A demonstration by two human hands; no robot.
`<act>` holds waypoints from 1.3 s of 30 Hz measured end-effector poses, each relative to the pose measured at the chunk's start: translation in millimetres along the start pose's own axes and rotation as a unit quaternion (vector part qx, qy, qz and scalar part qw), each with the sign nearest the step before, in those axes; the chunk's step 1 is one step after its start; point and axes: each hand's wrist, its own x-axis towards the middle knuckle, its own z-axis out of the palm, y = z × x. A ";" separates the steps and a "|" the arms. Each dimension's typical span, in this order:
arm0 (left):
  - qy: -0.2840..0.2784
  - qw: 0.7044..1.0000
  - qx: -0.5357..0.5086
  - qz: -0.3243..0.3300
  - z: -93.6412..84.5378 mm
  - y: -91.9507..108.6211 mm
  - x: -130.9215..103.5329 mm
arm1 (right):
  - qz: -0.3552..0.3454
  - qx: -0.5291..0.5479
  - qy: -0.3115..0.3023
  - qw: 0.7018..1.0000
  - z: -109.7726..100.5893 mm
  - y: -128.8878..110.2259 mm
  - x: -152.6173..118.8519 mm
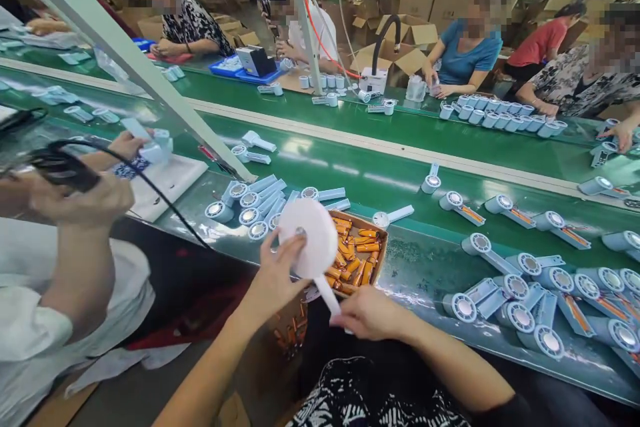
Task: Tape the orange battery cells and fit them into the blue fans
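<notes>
My left hand (pixel 277 270) grips a white tape roll (pixel 319 235), its fingers over the middle of the disc. From the roll's lower edge a white strip (pixel 327 295) runs down to my right hand (pixel 373 313), which pinches its end between thumb and fingers. Behind the roll, partly hidden by it, is a cardboard box (pixel 382 257) filled with orange cylindrical cells (pixel 367 247) that look like batteries. Light-blue handheld fan housings (pixel 250 199) lie in a cluster left of the roll.
More blue housings (pixel 520 315) crowd the table at right, some with orange cells in their handles. A green conveyor (pixel 360 177) runs beyond. At left a co-worker's hand (pixel 83 197) holds a dark corded tool. A slanted metal post (pixel 150 80) crosses the left side. People sit opposite.
</notes>
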 end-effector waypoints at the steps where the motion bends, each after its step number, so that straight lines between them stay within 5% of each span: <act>1: 0.021 0.998 -0.026 -0.045 -1.7 -2.6 -3.4 | -0.018 -0.017 -0.025 0.999 0.5 0.7 -2.4; 4: 0.047 0.982 -0.102 -0.149 1.7 -7.4 -15.4 | 0.033 -0.054 -0.004 0.998 -18.2 15.9 -8.6; 7: 0.057 0.978 -0.131 -0.153 12.9 -3.6 -26.6 | 0.177 -0.159 0.119 0.964 -53.5 44.5 -5.8; 9: 0.055 0.980 -0.132 -0.139 19.7 1.0 -31.1 | 0.220 -0.249 0.132 0.934 -71.8 64.0 1.4; 17: 0.043 0.990 -0.103 -0.089 27.7 8.0 -32.5 | 0.164 -0.312 0.080 0.933 -78.4 96.6 33.1; 25: 0.025 0.995 -0.059 -0.075 36.7 9.3 -38.7 | 0.143 -0.065 0.235 0.959 -76.1 91.8 63.3; 31: 0.046 0.998 0.037 -0.007 33.1 18.0 -41.6 | 0.111 0.208 0.376 0.896 -77.3 62.2 41.4; 39: 0.041 0.987 0.131 0.083 25.7 47.0 -27.5 | 0.145 -0.104 0.432 0.884 -76.2 13.6 -6.4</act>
